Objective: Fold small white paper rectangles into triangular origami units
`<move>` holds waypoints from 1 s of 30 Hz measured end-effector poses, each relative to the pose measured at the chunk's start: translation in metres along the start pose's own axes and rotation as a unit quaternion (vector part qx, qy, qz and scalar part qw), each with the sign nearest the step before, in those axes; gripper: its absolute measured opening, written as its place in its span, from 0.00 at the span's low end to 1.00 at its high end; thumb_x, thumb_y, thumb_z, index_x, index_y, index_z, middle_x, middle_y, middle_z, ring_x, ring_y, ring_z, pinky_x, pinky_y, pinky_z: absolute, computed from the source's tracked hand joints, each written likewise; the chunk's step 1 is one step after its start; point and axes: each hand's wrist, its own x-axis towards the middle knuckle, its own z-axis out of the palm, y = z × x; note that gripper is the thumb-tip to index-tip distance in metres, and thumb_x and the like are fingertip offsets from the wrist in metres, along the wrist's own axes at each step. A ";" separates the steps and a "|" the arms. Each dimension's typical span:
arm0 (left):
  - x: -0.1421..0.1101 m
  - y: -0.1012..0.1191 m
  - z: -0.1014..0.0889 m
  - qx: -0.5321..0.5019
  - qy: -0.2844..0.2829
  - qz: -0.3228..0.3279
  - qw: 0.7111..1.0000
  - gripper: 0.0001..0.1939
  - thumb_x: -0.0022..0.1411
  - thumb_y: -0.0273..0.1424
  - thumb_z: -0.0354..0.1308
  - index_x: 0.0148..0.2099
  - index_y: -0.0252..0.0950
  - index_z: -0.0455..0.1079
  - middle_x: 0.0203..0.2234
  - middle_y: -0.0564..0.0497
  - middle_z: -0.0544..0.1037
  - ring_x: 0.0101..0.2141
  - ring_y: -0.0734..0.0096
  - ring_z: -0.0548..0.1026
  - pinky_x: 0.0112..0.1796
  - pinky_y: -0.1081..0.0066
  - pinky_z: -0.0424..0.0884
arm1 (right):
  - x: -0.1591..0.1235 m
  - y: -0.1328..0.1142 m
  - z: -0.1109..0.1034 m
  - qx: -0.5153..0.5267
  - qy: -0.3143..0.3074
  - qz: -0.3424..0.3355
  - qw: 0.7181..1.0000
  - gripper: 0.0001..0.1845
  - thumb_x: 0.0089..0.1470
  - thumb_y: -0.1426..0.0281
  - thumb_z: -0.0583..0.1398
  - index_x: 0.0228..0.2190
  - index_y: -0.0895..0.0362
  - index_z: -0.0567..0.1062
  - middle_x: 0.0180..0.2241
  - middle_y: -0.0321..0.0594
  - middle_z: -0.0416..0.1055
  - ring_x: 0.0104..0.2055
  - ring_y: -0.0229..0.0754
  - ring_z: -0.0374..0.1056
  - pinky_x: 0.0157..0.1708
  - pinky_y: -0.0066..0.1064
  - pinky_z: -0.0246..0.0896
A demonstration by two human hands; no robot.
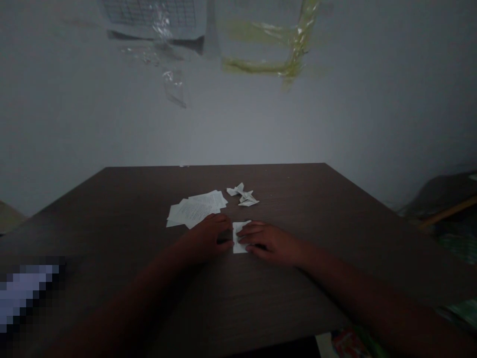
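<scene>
— Pressing flat on what?
— Both hands, left hand point(208, 237) and right hand point(270, 242), fingers spread flat, pin a small white paper slip point(238, 237), long axis running away from the person, on the dark woodgrain surface point(112, 214).
— Nearby?
— Just behind the slip: flat printed sheets point(196, 209), crumpled folded pieces point(243, 195).

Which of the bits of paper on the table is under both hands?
The small white folded piece nearest the table's front edge, pressed between the left hand and right hand. The flat printed sheets and folded scraps lie untouched behind.

Dim room, dark wooden table point(112, 209), grey wall point(372, 99)
</scene>
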 end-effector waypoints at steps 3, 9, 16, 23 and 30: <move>0.000 -0.001 0.001 0.001 0.003 0.003 1.000 0.11 0.70 0.31 0.66 0.54 0.39 0.80 0.54 0.42 0.84 0.55 0.51 0.81 0.62 0.51 0.79 | -0.001 0.000 0.000 0.001 -0.002 0.001 1.000 0.16 0.80 0.67 0.61 0.60 0.54 0.86 0.61 0.52 0.85 0.68 0.53 0.78 0.75 0.56 0.67; 0.001 -0.001 0.002 0.012 0.011 0.009 1.000 0.11 0.70 0.31 0.67 0.54 0.40 0.79 0.55 0.43 0.83 0.56 0.52 0.81 0.62 0.54 0.79 | -0.001 -0.001 -0.001 0.002 -0.005 0.012 1.000 0.16 0.78 0.68 0.63 0.60 0.53 0.85 0.62 0.51 0.85 0.68 0.52 0.78 0.76 0.56 0.65; 0.001 0.001 0.000 0.008 0.004 0.001 1.000 0.10 0.69 0.30 0.67 0.51 0.39 0.80 0.53 0.43 0.84 0.55 0.51 0.81 0.60 0.53 0.80 | -0.001 -0.001 0.000 -0.001 -0.003 0.003 1.000 0.16 0.77 0.69 0.63 0.60 0.55 0.85 0.60 0.52 0.86 0.67 0.53 0.79 0.74 0.57 0.69; 0.001 -0.001 0.001 0.021 0.004 0.004 1.000 0.13 0.70 0.29 0.67 0.55 0.38 0.80 0.55 0.42 0.84 0.56 0.51 0.81 0.62 0.53 0.80 | -0.001 -0.004 -0.002 0.000 -0.002 0.007 1.000 0.16 0.77 0.69 0.63 0.60 0.53 0.85 0.61 0.51 0.85 0.67 0.53 0.78 0.75 0.58 0.66; 0.002 -0.005 0.004 0.004 0.011 0.009 1.000 0.12 0.69 0.30 0.68 0.54 0.39 0.80 0.54 0.42 0.84 0.56 0.50 0.81 0.63 0.51 0.79 | 0.000 -0.004 -0.002 0.000 -0.007 0.012 1.000 0.16 0.77 0.69 0.63 0.60 0.55 0.85 0.61 0.52 0.85 0.68 0.53 0.78 0.76 0.58 0.66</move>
